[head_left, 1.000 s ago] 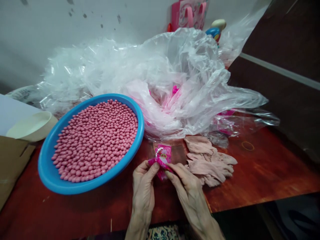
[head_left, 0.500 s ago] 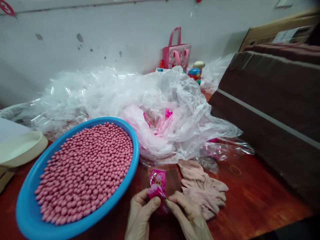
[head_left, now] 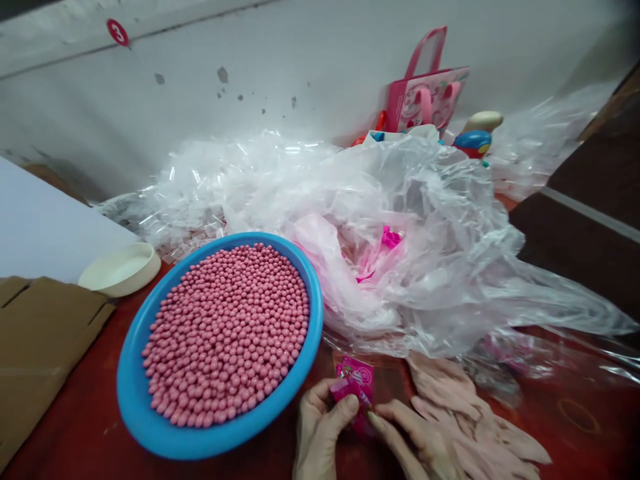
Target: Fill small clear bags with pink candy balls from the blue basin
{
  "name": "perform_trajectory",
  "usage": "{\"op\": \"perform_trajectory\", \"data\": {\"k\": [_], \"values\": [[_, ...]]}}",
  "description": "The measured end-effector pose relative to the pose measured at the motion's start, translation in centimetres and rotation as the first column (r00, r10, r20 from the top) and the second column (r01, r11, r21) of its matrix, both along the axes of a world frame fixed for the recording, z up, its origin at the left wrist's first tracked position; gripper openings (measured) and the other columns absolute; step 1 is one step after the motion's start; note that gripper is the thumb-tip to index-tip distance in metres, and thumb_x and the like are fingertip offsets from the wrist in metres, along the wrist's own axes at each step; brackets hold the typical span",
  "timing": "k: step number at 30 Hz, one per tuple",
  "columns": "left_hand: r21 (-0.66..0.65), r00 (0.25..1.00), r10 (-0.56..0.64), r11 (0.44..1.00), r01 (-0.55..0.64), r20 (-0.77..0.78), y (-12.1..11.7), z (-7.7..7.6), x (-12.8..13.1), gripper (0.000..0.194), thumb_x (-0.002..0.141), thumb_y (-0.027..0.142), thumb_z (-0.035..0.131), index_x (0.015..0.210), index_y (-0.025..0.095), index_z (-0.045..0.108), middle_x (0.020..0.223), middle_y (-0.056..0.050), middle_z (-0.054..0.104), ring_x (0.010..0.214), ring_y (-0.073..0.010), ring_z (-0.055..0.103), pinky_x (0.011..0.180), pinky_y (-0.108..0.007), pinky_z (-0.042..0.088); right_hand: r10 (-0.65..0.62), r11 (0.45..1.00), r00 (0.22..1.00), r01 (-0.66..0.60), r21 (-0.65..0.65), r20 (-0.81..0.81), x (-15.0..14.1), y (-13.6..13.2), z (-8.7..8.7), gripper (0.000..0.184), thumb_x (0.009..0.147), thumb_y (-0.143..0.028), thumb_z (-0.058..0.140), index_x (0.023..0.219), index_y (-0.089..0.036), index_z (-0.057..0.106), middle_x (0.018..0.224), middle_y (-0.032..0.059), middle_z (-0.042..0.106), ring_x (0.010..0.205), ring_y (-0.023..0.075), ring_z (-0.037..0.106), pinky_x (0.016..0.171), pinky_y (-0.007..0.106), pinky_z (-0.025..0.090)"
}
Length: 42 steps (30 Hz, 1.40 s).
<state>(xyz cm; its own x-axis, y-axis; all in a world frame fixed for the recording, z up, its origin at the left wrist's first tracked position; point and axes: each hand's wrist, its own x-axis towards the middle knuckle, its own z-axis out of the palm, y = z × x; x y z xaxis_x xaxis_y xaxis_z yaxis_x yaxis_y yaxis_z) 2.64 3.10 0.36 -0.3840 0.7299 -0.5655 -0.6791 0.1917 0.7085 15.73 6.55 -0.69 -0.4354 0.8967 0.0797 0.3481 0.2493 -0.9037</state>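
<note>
At the front of the red table (head_left: 75, 407), the left hand (head_left: 320, 427) and right hand (head_left: 415, 443) hold a small pink packet (head_left: 356, 390) between them, fingers narrow: left thumb pinches its side, right fingertips (head_left: 387, 417) pinch near its lower edge. Packet sits just right of a blue bowl (head_left: 131, 400) filled with pink balls (head_left: 225, 327). Pale pink gloves (head_left: 450, 393) lie beside the right hand; crumpled clear plastic (head_left: 440, 247) piles behind; a pink gift bag (head_left: 425, 97) stands by the wall (head_left: 150, 133).
</note>
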Motion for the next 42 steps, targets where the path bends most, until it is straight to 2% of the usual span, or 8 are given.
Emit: {"op": "perform_trajectory", "data": {"k": [3, 9, 17, 24, 30, 35, 39, 42], "values": [[0.011, 0.995, -0.061, 0.998, 0.062, -0.078, 0.1, 0.3, -0.9, 0.039, 0.058, 0.029, 0.081, 0.092, 0.014, 0.069, 0.092, -0.009, 0.072, 0.082, -0.0182, 0.065, 0.073, -0.025, 0.051, -0.025, 1.000, 0.999, 0.025, 0.009, 0.037, -0.5, -0.1, -0.4, 0.024, 0.092, -0.034, 0.047, 0.080, -0.022, 0.064, 0.070, -0.0019, 0.066, 0.062, 0.0123, 0.064, 0.060, 0.016, 0.048], [-0.055, 0.960, -0.102, 0.994, 0.090, -0.260, -0.1, -0.1, -2.2, 0.041, 0.067, 0.029, 0.074, 0.104, 0.015, 0.062, 0.112, -0.012, 0.065, 0.101, -0.0221, 0.062, 0.084, -0.029, 0.050, -0.107, 0.994, 0.991, 0.106, 0.010, 0.079, -1.5, -1.1, -0.5, 0.019, 0.091, -0.034, 0.050, 0.087, -0.022, 0.064, 0.076, -0.0010, 0.068, 0.067, 0.0137, 0.065, 0.061, 0.018, 0.049], [0.028, 0.938, -0.262, 0.961, 0.275, -0.226, 0.9, 0.7, -1.9, 0.030, 0.070, 0.017, 0.063, 0.100, 0.016, 0.061, 0.094, -0.008, 0.070, 0.090, -0.0191, 0.066, 0.076, -0.026, 0.051, -0.163, 0.987, 0.984, 0.164, 0.000, 0.068, -1.0, -1.6, -1.5, 0.017, 0.091, -0.029, 0.048, 0.096, -0.021, 0.063, 0.086, 0.0015, 0.069, 0.077, 0.0145, 0.067, 0.068, 0.018, 0.051], [0.012, 0.944, -0.131, 0.990, 0.141, -0.303, 1.7, -0.1, -1.1, 0.039, 0.062, 0.015, 0.067, 0.101, 0.016, 0.061, 0.104, -0.010, 0.067, 0.096, -0.0190, 0.064, 0.084, -0.027, 0.051, -0.284, 0.959, 0.951, 0.281, 0.042, 0.120, -2.0, -1.6, -2.5, 0.021, 0.092, -0.033, 0.047, 0.087, -0.019, 0.062, 0.078, 0.0022, 0.069, 0.067, 0.0157, 0.066, 0.062, 0.020, 0.050], [-0.003, 0.940, -0.134, 0.990, 0.140, -0.315, 2.0, -0.7, -1.3, 0.034, 0.064, 0.020, 0.071, 0.097, 0.017, 0.062, 0.104, -0.008, 0.067, 0.094, -0.0174, 0.064, 0.081, -0.025, 0.051, -0.320, 0.944, 0.943, 0.311, 0.106, 0.087, -2.3, -1.7, -2.7, 0.031, 0.097, -0.033, 0.036, 0.083, -0.021, 0.062, 0.070, 0.0012, 0.065, 0.061, 0.0152, 0.063, 0.056, 0.021, 0.048], [0.074, 0.924, -0.292, 0.945, 0.318, -0.245, 1.7, 0.6, -2.1, 0.031, 0.070, 0.017, 0.065, 0.101, 0.019, 0.063, 0.109, -0.008, 0.067, 0.098, -0.0182, 0.063, 0.085, -0.026, 0.050, -0.289, 0.954, 0.949, 0.273, 0.126, 0.130, -2.2, -1.6, -2.5, 0.025, 0.095, -0.035, 0.042, 0.099, -0.021, 0.062, 0.088, 0.0044, 0.067, 0.079, 0.0170, 0.066, 0.067, 0.022, 0.051], [0.148, 0.906, -0.338, 0.912, 0.383, -0.256, 1.8, 0.6, -2.3, 0.036, 0.073, 0.011, 0.057, 0.107, 0.020, 0.062, 0.117, -0.009, 0.064, 0.113, -0.0209, 0.057, 0.093, -0.030, 0.046, -0.252, 0.962, 0.951, 0.226, 0.155, 0.177, -2.2, -1.4, -2.5, 0.027, 0.094, -0.035, 0.044, 0.077, -0.019, 0.058, 0.073, 0.0027, 0.061, 0.065, 0.0158, 0.063, 0.058, 0.023, 0.048], [0.143, 0.889, -0.214, 0.945, 0.293, -0.405, 2.2, -0.3, -2.2, 0.036, 0.075, 0.015, 0.058, 0.111, 0.020, 0.061, 0.122, -0.009, 0.060, 0.118, -0.0222, 0.052, 0.102, -0.035, 0.040, -0.287, 0.944, 0.939, 0.245, 0.222, 0.187, -2.4, -1.3, -2.5, 0.034, 0.094, -0.038, 0.042, 0.067, -0.020, 0.052, 0.064, 0.0012, 0.057, 0.057, 0.0145, 0.059, 0.054, 0.023, 0.045]]}}
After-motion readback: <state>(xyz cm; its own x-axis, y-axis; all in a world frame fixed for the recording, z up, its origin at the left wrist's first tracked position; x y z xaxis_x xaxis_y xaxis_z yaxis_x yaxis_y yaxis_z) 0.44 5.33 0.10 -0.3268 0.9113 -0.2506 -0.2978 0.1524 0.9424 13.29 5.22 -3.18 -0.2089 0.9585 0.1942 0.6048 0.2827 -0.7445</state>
